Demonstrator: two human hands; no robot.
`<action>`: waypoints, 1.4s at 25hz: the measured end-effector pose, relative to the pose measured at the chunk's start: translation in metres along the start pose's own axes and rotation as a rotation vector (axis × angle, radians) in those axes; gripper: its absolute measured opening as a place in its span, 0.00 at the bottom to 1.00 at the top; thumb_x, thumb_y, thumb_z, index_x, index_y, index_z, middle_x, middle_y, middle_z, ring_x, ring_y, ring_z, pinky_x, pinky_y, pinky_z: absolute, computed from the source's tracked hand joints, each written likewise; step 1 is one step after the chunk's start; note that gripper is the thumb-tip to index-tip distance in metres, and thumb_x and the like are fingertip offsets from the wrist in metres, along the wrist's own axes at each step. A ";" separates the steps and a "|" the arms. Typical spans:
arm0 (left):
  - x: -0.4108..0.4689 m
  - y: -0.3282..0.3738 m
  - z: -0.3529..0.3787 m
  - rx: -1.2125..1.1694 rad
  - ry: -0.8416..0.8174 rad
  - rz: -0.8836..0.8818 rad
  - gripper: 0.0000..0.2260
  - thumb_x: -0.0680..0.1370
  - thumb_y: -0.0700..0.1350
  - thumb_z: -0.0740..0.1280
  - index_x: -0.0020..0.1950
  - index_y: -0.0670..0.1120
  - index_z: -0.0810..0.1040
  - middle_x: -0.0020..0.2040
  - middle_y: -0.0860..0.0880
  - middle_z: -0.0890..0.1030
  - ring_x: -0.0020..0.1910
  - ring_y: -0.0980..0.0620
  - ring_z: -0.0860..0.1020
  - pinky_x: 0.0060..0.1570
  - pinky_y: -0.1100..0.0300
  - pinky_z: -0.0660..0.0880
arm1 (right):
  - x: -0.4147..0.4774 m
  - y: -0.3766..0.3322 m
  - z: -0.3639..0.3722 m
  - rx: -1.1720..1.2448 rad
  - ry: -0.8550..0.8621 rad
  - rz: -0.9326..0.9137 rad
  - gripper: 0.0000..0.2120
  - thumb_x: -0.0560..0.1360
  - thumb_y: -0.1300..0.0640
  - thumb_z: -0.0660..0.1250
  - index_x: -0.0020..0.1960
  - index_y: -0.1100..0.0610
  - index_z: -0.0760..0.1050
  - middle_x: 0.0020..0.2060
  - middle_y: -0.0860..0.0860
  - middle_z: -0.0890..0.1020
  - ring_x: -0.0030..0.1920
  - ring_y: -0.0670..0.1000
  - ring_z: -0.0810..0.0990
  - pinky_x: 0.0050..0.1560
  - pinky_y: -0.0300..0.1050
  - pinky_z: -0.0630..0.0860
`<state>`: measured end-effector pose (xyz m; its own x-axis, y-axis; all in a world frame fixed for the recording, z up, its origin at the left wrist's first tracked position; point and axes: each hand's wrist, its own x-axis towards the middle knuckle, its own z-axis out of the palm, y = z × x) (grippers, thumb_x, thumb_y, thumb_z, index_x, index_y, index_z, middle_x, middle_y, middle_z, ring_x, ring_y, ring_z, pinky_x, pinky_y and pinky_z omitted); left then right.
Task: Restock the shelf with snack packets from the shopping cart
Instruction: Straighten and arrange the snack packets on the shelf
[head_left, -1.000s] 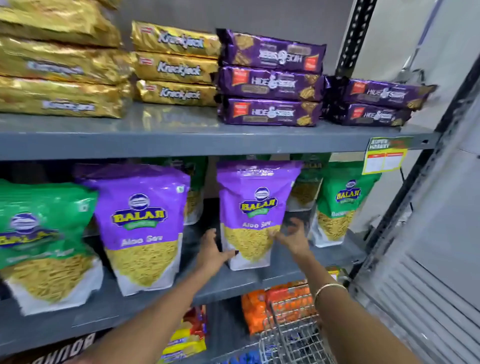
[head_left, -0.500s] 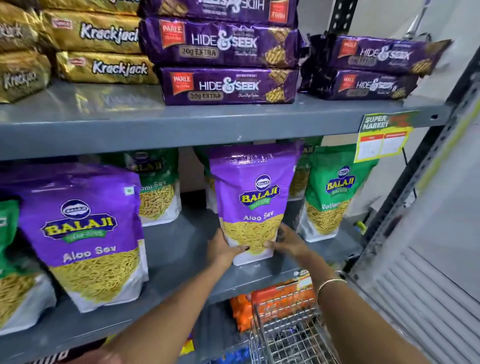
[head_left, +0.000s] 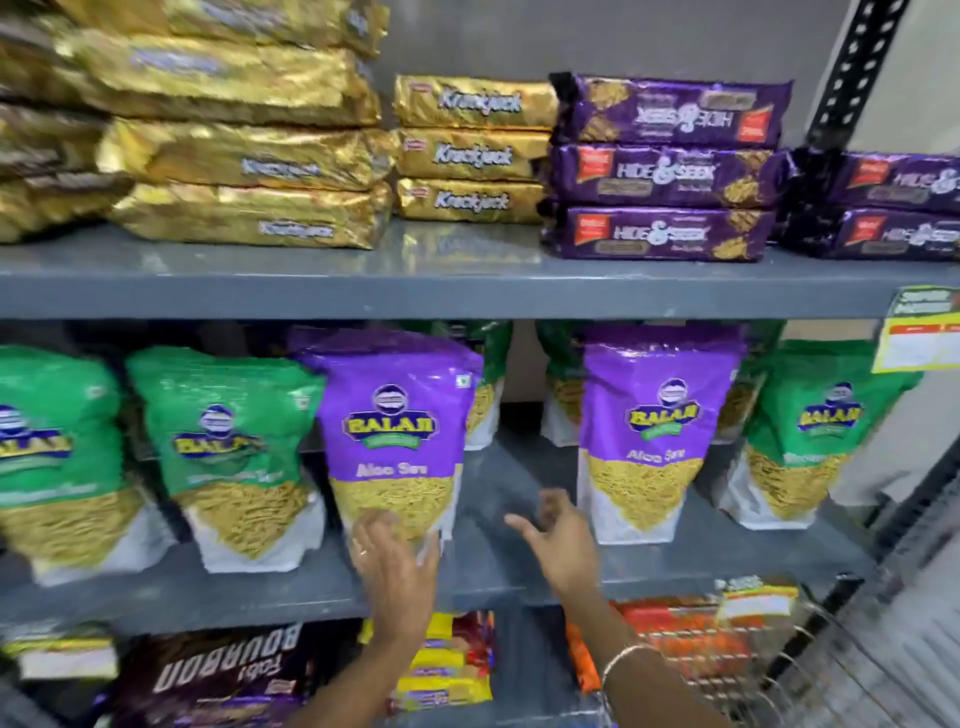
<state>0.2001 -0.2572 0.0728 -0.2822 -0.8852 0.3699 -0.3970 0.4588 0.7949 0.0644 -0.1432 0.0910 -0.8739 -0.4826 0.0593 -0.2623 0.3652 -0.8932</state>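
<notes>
Two purple Aloo Sev packets stand upright on the grey middle shelf (head_left: 291, 597): the left purple packet (head_left: 397, 431) and the right purple packet (head_left: 654, 431). My left hand (head_left: 397, 571) is spread open with its fingers against the lower front of the left purple packet. My right hand (head_left: 563, 543) hovers open over the bare gap between the two purple packets and holds nothing. Green packets (head_left: 228, 447) stand to the left and at the far right (head_left: 815, 431). The wire shopping cart (head_left: 795, 670) shows at the lower right.
The upper shelf (head_left: 467, 291) carries stacked gold Krackjack packs (head_left: 467, 150) and purple Hide & Seek packs (head_left: 660, 171). A price tag (head_left: 919, 332) hangs at its right end. Below are brown Bourbon packs (head_left: 223, 670), yellow packs (head_left: 441, 670) and orange packs (head_left: 675, 639).
Both hands have come off the right purple packet, which stays standing on the shelf. They moved left, and my left hand now touches the left purple packet. The view swung left.
</notes>
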 end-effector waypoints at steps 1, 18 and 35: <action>0.009 -0.009 -0.010 -0.020 0.042 -0.035 0.25 0.64 0.40 0.76 0.55 0.38 0.67 0.53 0.33 0.73 0.55 0.37 0.70 0.57 0.50 0.65 | 0.005 -0.013 0.014 0.061 -0.081 -0.001 0.26 0.63 0.52 0.76 0.56 0.57 0.70 0.44 0.50 0.76 0.47 0.50 0.75 0.48 0.41 0.68; 0.026 0.018 0.003 -0.339 -0.304 -0.226 0.24 0.69 0.37 0.71 0.63 0.41 0.68 0.60 0.40 0.75 0.59 0.40 0.75 0.50 0.54 0.73 | 0.016 -0.023 0.017 0.278 -0.171 -0.035 0.29 0.62 0.58 0.77 0.58 0.58 0.68 0.52 0.50 0.77 0.57 0.51 0.76 0.49 0.35 0.75; 0.110 -0.130 -0.145 -0.217 -0.227 -0.384 0.32 0.68 0.36 0.73 0.68 0.41 0.63 0.64 0.40 0.74 0.65 0.40 0.71 0.56 0.51 0.69 | -0.040 -0.134 0.211 0.150 -0.452 -0.068 0.33 0.63 0.68 0.74 0.62 0.63 0.62 0.48 0.50 0.76 0.52 0.50 0.77 0.37 0.22 0.69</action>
<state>0.3469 -0.4252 0.0797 -0.3437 -0.9369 -0.0641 -0.3255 0.0548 0.9439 0.2212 -0.3404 0.1149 -0.5827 -0.8112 -0.0504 -0.2215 0.2181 -0.9505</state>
